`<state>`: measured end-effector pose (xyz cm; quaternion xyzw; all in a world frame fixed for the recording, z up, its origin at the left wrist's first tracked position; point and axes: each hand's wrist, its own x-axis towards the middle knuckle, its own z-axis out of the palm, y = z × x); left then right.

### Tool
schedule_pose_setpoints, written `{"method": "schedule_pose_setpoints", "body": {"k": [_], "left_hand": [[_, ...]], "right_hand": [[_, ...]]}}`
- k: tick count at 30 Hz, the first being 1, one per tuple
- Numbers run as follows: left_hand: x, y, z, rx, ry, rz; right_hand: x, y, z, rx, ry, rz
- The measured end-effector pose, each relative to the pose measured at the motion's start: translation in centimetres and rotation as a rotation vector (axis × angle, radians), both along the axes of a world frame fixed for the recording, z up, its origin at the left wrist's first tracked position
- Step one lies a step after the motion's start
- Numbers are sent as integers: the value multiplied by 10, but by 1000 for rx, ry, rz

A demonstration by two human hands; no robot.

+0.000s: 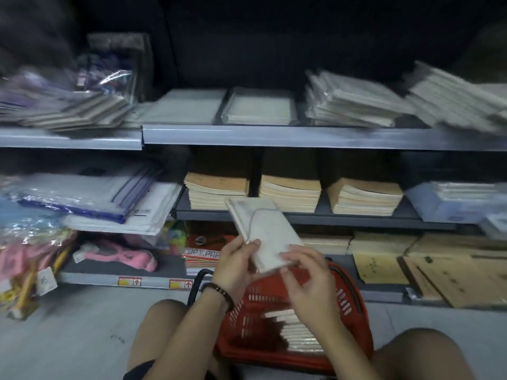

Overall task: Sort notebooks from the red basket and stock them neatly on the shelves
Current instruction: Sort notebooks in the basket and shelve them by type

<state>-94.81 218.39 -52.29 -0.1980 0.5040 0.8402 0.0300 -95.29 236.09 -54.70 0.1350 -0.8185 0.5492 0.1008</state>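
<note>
**Both hands on a notebook above the basket**

A person sits on the floor facing shelves, with bare knees either side of a red basket [238, 311]. The left hand [236, 266], with a dark bracelet [219, 292] on its wrist, grips a pale notebook [263, 231] at its lower left edge, thumb on the cover. The right hand [308, 278] pinches the lower right corner. The notebook tilts up toward the shelves, above the basket. More notebooks, the basket stack [297, 334], lie inside. On the middle shelf [301, 216] three tan stacks [290, 193] sit side by side. The top shelf [274, 137] holds wrapped stacks [354, 105], which are blurred. To the left lie plastic folders [82, 196] and a pink item [118, 255].
</note>
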Motion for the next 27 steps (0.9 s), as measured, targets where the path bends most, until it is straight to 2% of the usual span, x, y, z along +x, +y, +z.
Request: {"method": "schedule_pose_setpoints", "body": {"k": [3,5,10,13,21,27], "left_hand": [[10,-7,32,-124,123,-36],[16,-11,54,-186,198,-24],[30,-25,107,-102,392,-14],[24,-28,135,-130,471,-66],[-38,6,221,-264,534,-180],[-76,16,215,-591,467,-112]], "right_hand": [[-1,13,32,-220,-264,-126],[-1,18,55,-361,-336,-84],[7,36,110,-513,-232,182],[1,41,141,-631,-189,242],[-50,61,236,-956,-226,95],[-121,80,301,-939,-260,-27]]}}
